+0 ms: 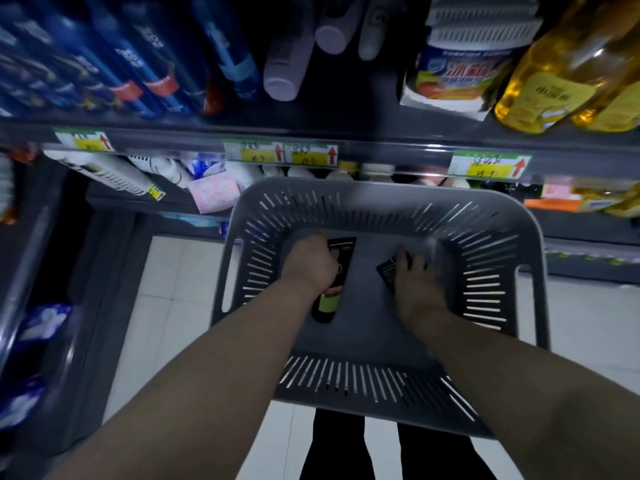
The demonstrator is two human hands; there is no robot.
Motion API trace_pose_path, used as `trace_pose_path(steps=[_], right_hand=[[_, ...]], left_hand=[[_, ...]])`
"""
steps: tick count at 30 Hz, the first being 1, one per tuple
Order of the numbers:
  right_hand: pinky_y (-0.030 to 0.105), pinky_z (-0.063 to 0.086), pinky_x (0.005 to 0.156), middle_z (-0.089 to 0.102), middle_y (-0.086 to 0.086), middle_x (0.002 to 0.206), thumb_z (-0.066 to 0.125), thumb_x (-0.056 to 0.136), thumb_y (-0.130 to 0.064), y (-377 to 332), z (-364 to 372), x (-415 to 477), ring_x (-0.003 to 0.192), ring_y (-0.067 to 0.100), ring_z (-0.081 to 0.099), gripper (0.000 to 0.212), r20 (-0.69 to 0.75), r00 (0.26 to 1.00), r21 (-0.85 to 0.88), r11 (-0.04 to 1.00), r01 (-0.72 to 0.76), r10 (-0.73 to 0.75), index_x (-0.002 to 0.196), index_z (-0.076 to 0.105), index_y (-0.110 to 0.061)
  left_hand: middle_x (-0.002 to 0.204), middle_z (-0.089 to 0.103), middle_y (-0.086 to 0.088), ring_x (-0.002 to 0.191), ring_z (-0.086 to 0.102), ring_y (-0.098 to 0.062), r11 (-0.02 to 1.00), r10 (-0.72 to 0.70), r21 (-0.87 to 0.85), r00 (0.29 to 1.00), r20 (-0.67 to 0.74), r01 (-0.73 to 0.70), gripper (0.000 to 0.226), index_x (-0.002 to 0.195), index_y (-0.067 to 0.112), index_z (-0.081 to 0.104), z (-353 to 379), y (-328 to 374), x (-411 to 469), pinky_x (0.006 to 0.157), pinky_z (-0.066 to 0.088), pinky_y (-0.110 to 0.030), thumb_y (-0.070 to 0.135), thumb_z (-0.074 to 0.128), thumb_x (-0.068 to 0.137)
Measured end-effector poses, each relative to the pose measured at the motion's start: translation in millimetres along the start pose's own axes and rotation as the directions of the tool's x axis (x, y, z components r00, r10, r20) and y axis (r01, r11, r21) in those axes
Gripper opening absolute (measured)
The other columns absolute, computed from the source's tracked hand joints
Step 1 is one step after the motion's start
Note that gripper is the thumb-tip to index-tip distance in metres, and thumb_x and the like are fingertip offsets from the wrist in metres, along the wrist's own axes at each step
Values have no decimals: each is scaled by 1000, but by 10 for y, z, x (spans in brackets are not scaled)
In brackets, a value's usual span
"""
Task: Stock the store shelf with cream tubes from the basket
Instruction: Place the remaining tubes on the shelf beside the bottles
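Tubes: you have two dark cream tubes in view, both down in the basket: one with a green band (330, 285) under your left hand, one (389, 270) under your right.
Left hand: your left hand (310, 261) is curled around the green-banded tube.
Right hand: your right hand (414, 278) lies on the other tube, fingers bent; whether it has a hold, you cannot tell.
Basket: the grey slotted basket (381, 199) sits in front of the shelves, otherwise bare inside.
Progress: by my reading you are at pick-up; these two tubes are not yet shelved.
Shelf: the shelf edge (381, 147) carries price tags (280, 154) with red arrows.
Writing: handwriting on the tags and bottle labels is too blurred to read.
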State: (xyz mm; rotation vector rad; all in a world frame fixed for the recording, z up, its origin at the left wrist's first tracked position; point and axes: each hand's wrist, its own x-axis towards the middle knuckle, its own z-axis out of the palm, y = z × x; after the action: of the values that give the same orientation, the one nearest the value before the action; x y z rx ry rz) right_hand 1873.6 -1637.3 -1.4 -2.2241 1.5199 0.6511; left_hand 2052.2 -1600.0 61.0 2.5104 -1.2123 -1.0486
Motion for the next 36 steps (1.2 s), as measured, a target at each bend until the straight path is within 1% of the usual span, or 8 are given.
trace_pose_path(steps=[4, 8, 14, 19, 24, 29, 33, 36], right_hand=[[46, 45, 96, 42, 21, 135, 47, 87, 1, 10, -140, -16, 122, 42, 47, 64, -8, 999, 137, 989, 45, -44, 146, 26, -11], [35, 46, 93, 63, 20, 120, 53, 86, -3, 22, -375, -156, 113, 33, 60, 33, -64, 991, 380, 915, 133, -117, 118, 58, -5], [33, 45, 81, 68, 16, 104, 60, 85, -7, 75, -883, -667, 100, 32, 62, 17, -240, 960, 452, 859, 241, -142, 101, 67, -9], [36, 48, 78, 63, 9, 96, 60, 83, -5, 68, -1237, -1194, 93, 33, 62, 16, -363, 910, 389, 855, 343, -200, 94, 60, -16], [35, 43, 72, 56, 0, 110, 62, 80, -13, 122, -1620, -1724, 101, 32, 60, 36, -545, 823, 136, 952, 276, -161, 112, 54, -29], [34, 29, 67, 56, 2, 108, 52, 86, -10, 416, -2177, -2136, 105, 31, 57, 34, -737, 675, 111, 981, 158, -25, 115, 52, -27], [32, 29, 66, 55, 2, 109, 52, 86, -9, 689, -2671, -2474, 103, 32, 57, 38, -817, 575, 129, 985, 112, 42, 119, 52, -26], [34, 32, 66, 56, 3, 111, 52, 86, -10, 923, -3020, -2628, 103, 32, 57, 34, -855, 513, 130, 988, 79, 71, 116, 54, -26]], left_hand=[[119, 63, -13, 108, 59, -27, 998, 44, -36, 999, -4, -44, 27, 121, 10, 57, -92, -22, -63, 91, 49, -30, 15, 49, 96], [112, 65, -12, 103, 60, -25, 989, 146, 1, 989, 28, -146, 19, 108, 12, 62, -235, -41, -202, 85, 49, -28, 9, 52, 92], [101, 64, -12, 96, 59, -27, 971, 224, 93, 974, -23, -221, 17, 107, 3, 60, -612, 132, -487, 69, 36, -24, 6, 47, 95], [102, 67, -18, 97, 62, -34, 904, 392, 220, 917, -80, -367, 17, 101, 2, 60, -982, 407, -754, 73, 44, -32, 8, 45, 95], [108, 66, -11, 102, 60, -32, 739, 651, 333, 747, -133, -585, 26, 112, 16, 59, -1358, 859, -1169, 74, 43, -33, 7, 49, 91], [113, 68, -7, 109, 60, -30, 582, 803, 449, 564, -191, -678, 27, 117, 19, 60, -1739, 1521, -1594, 78, 46, -32, 11, 52, 92], [115, 68, -8, 112, 59, -30, 511, 859, 436, 432, -274, -741, 25, 113, 18, 63, -2046, 2149, -1919, 88, 50, -37, 11, 52, 92], [112, 68, -9, 107, 60, -28, 508, 853, 393, 386, -351, -766, 24, 110, 19, 66, -2227, 2633, -2072, 85, 50, -35, 10, 53, 92]])
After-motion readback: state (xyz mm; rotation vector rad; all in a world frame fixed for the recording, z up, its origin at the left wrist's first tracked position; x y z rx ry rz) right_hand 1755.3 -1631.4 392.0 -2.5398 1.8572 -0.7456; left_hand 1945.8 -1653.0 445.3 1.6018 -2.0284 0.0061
